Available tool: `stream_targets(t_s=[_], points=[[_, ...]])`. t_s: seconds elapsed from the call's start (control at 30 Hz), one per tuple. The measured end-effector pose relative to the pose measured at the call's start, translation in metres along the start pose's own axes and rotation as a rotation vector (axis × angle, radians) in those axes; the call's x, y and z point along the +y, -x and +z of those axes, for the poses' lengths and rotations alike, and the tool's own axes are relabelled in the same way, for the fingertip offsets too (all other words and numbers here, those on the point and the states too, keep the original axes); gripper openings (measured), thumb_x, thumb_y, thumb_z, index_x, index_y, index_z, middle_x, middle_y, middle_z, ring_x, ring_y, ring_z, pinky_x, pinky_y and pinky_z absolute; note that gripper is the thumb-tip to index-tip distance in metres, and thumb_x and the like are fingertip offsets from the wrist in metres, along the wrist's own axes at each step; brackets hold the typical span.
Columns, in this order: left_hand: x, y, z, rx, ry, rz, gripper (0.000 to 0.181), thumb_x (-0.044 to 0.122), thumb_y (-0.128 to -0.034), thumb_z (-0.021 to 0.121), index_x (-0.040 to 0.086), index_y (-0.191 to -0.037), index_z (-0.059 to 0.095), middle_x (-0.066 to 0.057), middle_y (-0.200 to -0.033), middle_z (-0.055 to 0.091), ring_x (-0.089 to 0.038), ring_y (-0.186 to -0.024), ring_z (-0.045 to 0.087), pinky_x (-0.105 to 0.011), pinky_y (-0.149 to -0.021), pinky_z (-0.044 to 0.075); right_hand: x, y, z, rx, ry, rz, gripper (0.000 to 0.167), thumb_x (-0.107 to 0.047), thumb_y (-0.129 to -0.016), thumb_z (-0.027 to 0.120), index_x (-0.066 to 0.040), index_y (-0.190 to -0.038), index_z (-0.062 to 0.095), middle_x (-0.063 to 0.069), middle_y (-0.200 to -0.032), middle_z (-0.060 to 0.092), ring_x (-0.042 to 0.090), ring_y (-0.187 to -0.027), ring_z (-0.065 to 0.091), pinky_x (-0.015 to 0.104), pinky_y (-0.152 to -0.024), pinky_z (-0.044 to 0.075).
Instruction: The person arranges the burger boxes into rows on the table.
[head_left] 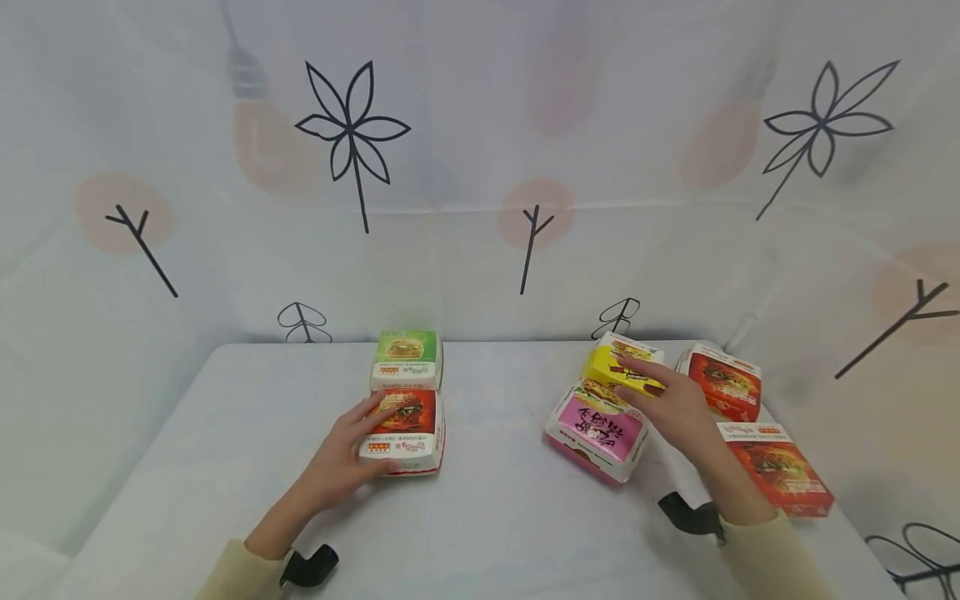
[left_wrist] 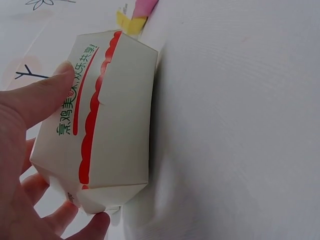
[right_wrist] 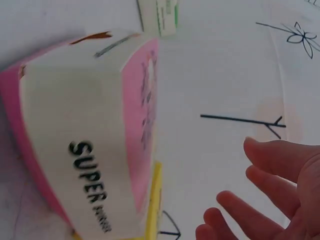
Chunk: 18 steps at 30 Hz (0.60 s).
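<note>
My left hand (head_left: 337,462) grips a red and white burger box (head_left: 411,417) on the left of the table. The left wrist view shows the thumb against the box's white front (left_wrist: 125,115) and fingers around its end. Directly behind it stands a green and white burger box (head_left: 406,354). On the right, my right hand (head_left: 675,408) hovers with spread fingers over a yellow burger box (head_left: 611,362), apparently holding nothing. In front of the yellow box sits a pink and white burger box (head_left: 600,429), tilted towards it; its side reads "SUPER" in the right wrist view.
Two more red burger boxes stand near the table's right edge, one farther back (head_left: 723,385) and one nearer (head_left: 783,471), beside the right forearm. A white cloth with line-drawn plants (head_left: 465,250) hangs behind the white tabletop (head_left: 495,517). Black straps are on both wrists.
</note>
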<state>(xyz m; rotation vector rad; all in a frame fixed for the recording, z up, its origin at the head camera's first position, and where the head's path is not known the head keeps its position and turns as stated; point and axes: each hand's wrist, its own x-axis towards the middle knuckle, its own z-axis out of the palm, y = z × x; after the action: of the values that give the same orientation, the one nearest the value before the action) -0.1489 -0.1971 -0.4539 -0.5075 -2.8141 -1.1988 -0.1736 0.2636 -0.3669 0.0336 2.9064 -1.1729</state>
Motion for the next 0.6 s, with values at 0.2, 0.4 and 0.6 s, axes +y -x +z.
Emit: stream_targets(t_s=[0.2, 0.4, 0.6], points=[[-0.001, 0.001, 0.000, 0.000, -0.010, -0.008, 0.078, 0.028, -0.0789, 0.086, 0.024, -0.148, 0.050, -0.003, -0.163, 0.024, -0.036, -0.146, 0.023, -0.067, -0.106, 0.032, 0.029, 0.008, -0.005, -0.017, 0.082, 0.019, 0.062, -0.037, -0.092, 0.071, -0.008, -0.143, 0.053, 0.030, -0.145, 0.044, 0.054, -0.124, 0.046, 0.052, -0.084, 0.056], [0.000, 0.002, -0.001, -0.005, -0.006, -0.010, 0.079, 0.030, -0.0788, 0.086, 0.023, -0.148, 0.050, -0.005, -0.163, 0.024, -0.037, -0.146, 0.023, -0.067, -0.107, 0.031, 0.046, 0.016, -0.001, -0.035, 0.082, -0.028, 0.067, -0.044, -0.089, 0.073, -0.009, -0.143, 0.054, 0.027, -0.144, 0.047, 0.054, -0.123, 0.047, 0.052, -0.083, 0.057], [-0.001, 0.001, -0.001, -0.005, -0.006, -0.013, 0.079, 0.033, -0.0782, 0.086, 0.024, -0.148, 0.050, -0.003, -0.163, 0.024, -0.036, -0.147, 0.022, -0.067, -0.108, 0.029, 0.054, 0.017, 0.005, -0.075, 0.079, -0.067, 0.066, -0.039, -0.089, 0.074, -0.009, -0.143, 0.053, 0.025, -0.145, 0.047, 0.049, -0.130, 0.042, 0.058, -0.092, 0.050]])
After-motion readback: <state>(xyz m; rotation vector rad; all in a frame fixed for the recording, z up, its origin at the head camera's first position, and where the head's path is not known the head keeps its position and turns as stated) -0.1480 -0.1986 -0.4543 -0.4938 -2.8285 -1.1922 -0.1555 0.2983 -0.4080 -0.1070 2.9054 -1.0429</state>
